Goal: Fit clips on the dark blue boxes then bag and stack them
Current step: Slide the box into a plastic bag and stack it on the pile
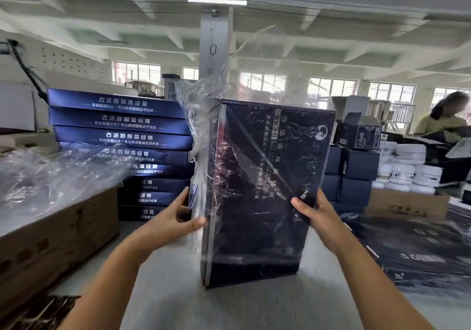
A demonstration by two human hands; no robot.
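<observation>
Box (265,189) stands on end on the grey table (229,309), held between both hands, inside a clear bag (216,115) whose loose mouth sticks up crumpled above the box top. Left hand (175,217) grips the bag and the box's left edge, thumb in front, fingers reaching behind. Right hand (313,212) grips the right edge, thumb pressed on the front face, fingers wrapped behind. Box bottom touches the table just beyond the forearms. Beyond the left hand: stack (119,136) of flat dark blue boxes with white print on their sides. Left of the left arm: cartons (56,230) with loose plastic (56,174) heaped on top. Right of the right hand: dark flat sheets (418,248) lying on the table. Farther off right, white jars (407,166) and a second person (443,120).
</observation>
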